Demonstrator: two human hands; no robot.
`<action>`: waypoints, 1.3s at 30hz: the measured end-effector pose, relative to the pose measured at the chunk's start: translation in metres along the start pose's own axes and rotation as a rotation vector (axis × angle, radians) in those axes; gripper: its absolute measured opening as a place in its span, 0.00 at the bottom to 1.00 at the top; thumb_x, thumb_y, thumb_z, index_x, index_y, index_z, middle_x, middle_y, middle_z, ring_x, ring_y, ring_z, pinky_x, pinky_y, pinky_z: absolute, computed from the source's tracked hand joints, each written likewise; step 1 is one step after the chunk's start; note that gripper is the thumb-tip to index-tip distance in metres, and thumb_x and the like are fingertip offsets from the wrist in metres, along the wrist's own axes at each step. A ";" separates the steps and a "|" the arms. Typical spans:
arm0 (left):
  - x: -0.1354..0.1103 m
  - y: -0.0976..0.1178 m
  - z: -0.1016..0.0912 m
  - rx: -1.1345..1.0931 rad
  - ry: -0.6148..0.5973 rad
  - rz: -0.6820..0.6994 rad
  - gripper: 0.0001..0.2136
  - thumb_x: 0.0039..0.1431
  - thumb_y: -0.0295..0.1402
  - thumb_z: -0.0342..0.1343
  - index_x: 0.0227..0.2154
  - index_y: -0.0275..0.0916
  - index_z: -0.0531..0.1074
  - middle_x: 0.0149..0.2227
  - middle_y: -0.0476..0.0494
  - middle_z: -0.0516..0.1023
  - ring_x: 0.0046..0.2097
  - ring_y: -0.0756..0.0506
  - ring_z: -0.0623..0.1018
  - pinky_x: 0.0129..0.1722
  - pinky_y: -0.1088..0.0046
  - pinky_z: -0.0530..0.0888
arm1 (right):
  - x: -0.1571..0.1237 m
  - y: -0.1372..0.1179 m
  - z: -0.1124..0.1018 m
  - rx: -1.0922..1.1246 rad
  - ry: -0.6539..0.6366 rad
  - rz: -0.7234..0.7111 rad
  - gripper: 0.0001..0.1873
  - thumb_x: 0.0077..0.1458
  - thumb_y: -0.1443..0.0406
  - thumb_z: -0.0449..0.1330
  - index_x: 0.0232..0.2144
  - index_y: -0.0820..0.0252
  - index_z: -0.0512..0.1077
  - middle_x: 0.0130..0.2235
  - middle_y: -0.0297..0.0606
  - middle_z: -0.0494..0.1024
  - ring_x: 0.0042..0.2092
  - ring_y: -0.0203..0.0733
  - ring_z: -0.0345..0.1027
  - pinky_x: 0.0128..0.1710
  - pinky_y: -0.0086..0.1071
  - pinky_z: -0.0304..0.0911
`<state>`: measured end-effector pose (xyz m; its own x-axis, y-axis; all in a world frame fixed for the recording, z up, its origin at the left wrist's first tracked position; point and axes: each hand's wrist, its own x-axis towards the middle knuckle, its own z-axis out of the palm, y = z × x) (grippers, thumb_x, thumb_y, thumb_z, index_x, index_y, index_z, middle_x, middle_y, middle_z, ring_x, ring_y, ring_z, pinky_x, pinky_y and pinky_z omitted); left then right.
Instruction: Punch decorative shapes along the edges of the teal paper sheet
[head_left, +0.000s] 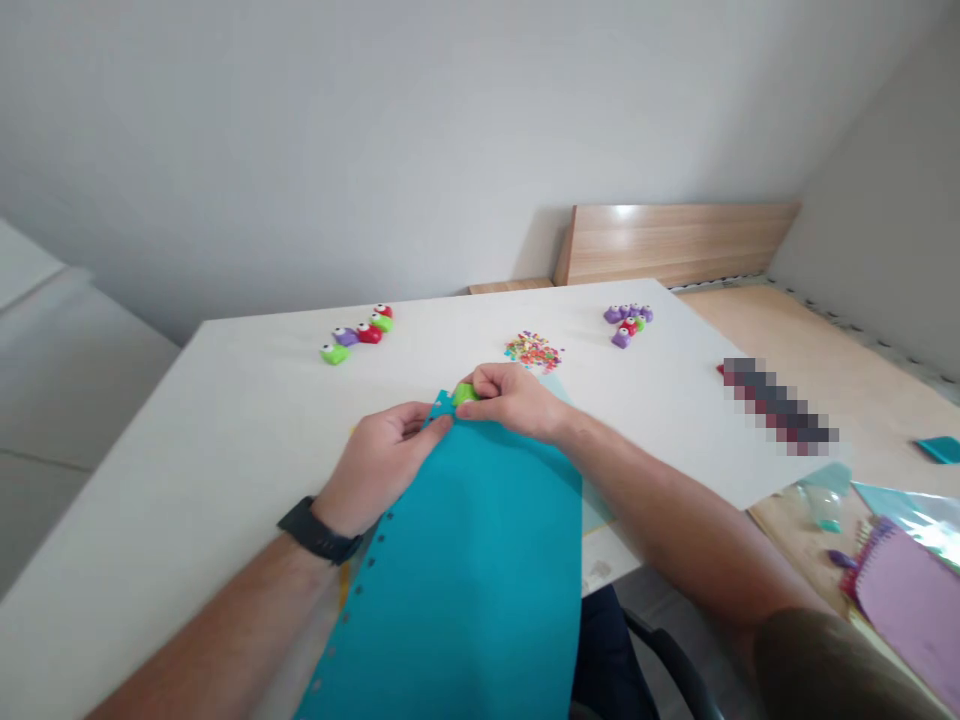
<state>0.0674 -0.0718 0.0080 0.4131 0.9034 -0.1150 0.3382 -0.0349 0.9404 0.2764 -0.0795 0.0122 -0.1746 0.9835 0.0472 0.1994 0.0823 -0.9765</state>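
Observation:
A long teal sheet [480, 560] runs from the table middle toward me, with a row of punched holes down its left edge. My left hand [379, 460], with a black watch on the wrist, pinches the sheet's far left corner. My right hand [510, 400] is closed round a small green punch [465, 393] set on the sheet's far edge. The two hands almost touch.
On the white table [225, 420] lie a row of green, purple and red punches [360, 332], a heap of coloured confetti [532, 351] and a cluster of mostly purple punches [628, 320]. A lilac notebook [907, 600] and teal scraps lie right. A wooden board [675, 243] leans on the wall.

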 end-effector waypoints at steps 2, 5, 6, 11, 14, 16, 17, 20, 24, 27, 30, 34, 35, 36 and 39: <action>0.000 -0.001 0.001 -0.049 -0.008 0.006 0.22 0.55 0.52 0.63 0.45 0.41 0.79 0.40 0.43 0.84 0.37 0.41 0.82 0.33 0.71 0.75 | -0.001 0.001 -0.002 0.025 0.000 -0.014 0.25 0.43 0.60 0.68 0.22 0.57 0.51 0.29 0.31 0.68 0.31 0.34 0.56 0.30 0.28 0.50; 0.000 -0.004 0.003 -0.080 -0.004 0.015 0.22 0.55 0.51 0.64 0.45 0.39 0.79 0.39 0.42 0.84 0.36 0.42 0.81 0.32 0.71 0.74 | -0.002 0.003 -0.005 0.061 -0.010 -0.023 0.25 0.44 0.61 0.68 0.22 0.57 0.51 0.30 0.32 0.70 0.31 0.34 0.58 0.30 0.29 0.52; 0.000 -0.004 0.003 -0.088 -0.008 0.019 0.21 0.56 0.51 0.63 0.44 0.39 0.79 0.40 0.42 0.84 0.36 0.42 0.81 0.32 0.71 0.74 | -0.003 0.003 -0.006 0.077 -0.016 -0.030 0.25 0.45 0.62 0.68 0.22 0.57 0.51 0.30 0.32 0.71 0.31 0.34 0.59 0.31 0.29 0.53; 0.000 -0.005 0.004 -0.104 0.002 0.031 0.20 0.58 0.50 0.61 0.43 0.39 0.79 0.39 0.42 0.84 0.36 0.43 0.81 0.32 0.71 0.74 | -0.004 0.001 -0.006 0.092 -0.029 -0.037 0.24 0.45 0.63 0.68 0.22 0.57 0.52 0.32 0.34 0.72 0.32 0.35 0.61 0.31 0.30 0.54; 0.000 -0.004 0.004 -0.120 0.019 0.029 0.20 0.57 0.50 0.62 0.42 0.39 0.79 0.39 0.42 0.84 0.36 0.43 0.81 0.33 0.71 0.74 | -0.004 0.001 -0.006 0.091 -0.031 -0.023 0.25 0.44 0.62 0.68 0.22 0.57 0.52 0.31 0.34 0.73 0.32 0.35 0.61 0.31 0.30 0.55; 0.000 -0.003 0.003 -0.122 0.024 0.028 0.20 0.56 0.50 0.62 0.42 0.38 0.79 0.39 0.42 0.84 0.35 0.44 0.80 0.33 0.71 0.74 | -0.004 0.001 -0.007 0.086 -0.036 -0.013 0.25 0.44 0.62 0.69 0.22 0.57 0.52 0.32 0.34 0.73 0.31 0.34 0.61 0.30 0.30 0.55; 0.000 -0.003 0.003 -0.121 0.024 0.028 0.20 0.56 0.50 0.62 0.42 0.38 0.79 0.39 0.42 0.84 0.35 0.44 0.80 0.33 0.71 0.74 | -0.004 0.001 -0.007 0.083 -0.040 -0.009 0.25 0.45 0.62 0.69 0.22 0.57 0.52 0.32 0.34 0.73 0.31 0.34 0.61 0.30 0.30 0.54; 0.000 -0.004 0.003 -0.125 0.021 0.028 0.20 0.57 0.50 0.62 0.42 0.39 0.78 0.39 0.43 0.83 0.34 0.45 0.79 0.32 0.72 0.73 | -0.005 0.000 -0.008 0.076 -0.044 -0.008 0.25 0.45 0.62 0.69 0.22 0.58 0.51 0.32 0.34 0.74 0.31 0.34 0.61 0.30 0.30 0.55; 0.000 -0.005 0.003 -0.131 0.017 0.030 0.18 0.58 0.49 0.61 0.43 0.39 0.78 0.39 0.43 0.83 0.35 0.45 0.79 0.32 0.73 0.73 | -0.005 0.001 -0.007 0.055 -0.038 -0.018 0.25 0.45 0.63 0.68 0.22 0.58 0.51 0.33 0.35 0.74 0.31 0.34 0.60 0.30 0.30 0.55; -0.001 -0.004 0.004 -0.120 0.023 0.041 0.18 0.59 0.48 0.61 0.42 0.39 0.78 0.39 0.43 0.83 0.35 0.46 0.79 0.33 0.73 0.73 | -0.005 0.002 -0.006 0.033 -0.031 -0.016 0.26 0.45 0.62 0.69 0.21 0.58 0.51 0.34 0.35 0.75 0.31 0.33 0.60 0.30 0.29 0.54; -0.001 -0.003 0.004 -0.109 0.036 0.048 0.18 0.59 0.49 0.61 0.42 0.39 0.78 0.38 0.44 0.83 0.35 0.45 0.79 0.32 0.73 0.72 | -0.004 0.002 -0.005 0.009 -0.020 -0.008 0.28 0.45 0.60 0.70 0.21 0.58 0.51 0.33 0.34 0.74 0.31 0.33 0.59 0.29 0.29 0.54; -0.002 -0.003 0.005 -0.110 0.038 0.047 0.18 0.58 0.49 0.61 0.41 0.39 0.78 0.38 0.44 0.83 0.35 0.45 0.78 0.32 0.73 0.72 | -0.003 0.004 -0.003 -0.009 -0.012 -0.014 0.28 0.45 0.60 0.70 0.21 0.58 0.51 0.32 0.34 0.74 0.30 0.33 0.59 0.29 0.29 0.54; -0.002 -0.003 0.005 -0.112 0.035 0.046 0.19 0.58 0.49 0.61 0.41 0.39 0.78 0.37 0.44 0.83 0.35 0.45 0.78 0.32 0.73 0.72 | -0.003 0.005 -0.003 -0.009 -0.011 -0.015 0.28 0.45 0.60 0.70 0.21 0.58 0.51 0.32 0.34 0.74 0.30 0.33 0.59 0.29 0.30 0.54; -0.002 -0.004 0.005 -0.113 0.031 0.046 0.19 0.58 0.49 0.61 0.42 0.39 0.78 0.37 0.44 0.83 0.35 0.45 0.78 0.32 0.73 0.71 | -0.003 0.005 -0.003 -0.007 -0.009 -0.015 0.28 0.45 0.60 0.70 0.21 0.58 0.51 0.32 0.34 0.74 0.30 0.33 0.59 0.29 0.30 0.54; -0.001 -0.006 0.005 -0.109 0.026 0.050 0.18 0.59 0.49 0.60 0.41 0.39 0.78 0.37 0.44 0.83 0.35 0.45 0.78 0.31 0.73 0.71 | -0.002 0.007 -0.002 0.013 -0.003 -0.013 0.28 0.44 0.62 0.70 0.21 0.58 0.50 0.31 0.34 0.73 0.31 0.33 0.60 0.29 0.30 0.54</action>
<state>0.0693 -0.0746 0.0013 0.4043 0.9127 -0.0595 0.2227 -0.0351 0.9743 0.2800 -0.0809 0.0061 -0.1797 0.9819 0.0598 0.1845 0.0934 -0.9784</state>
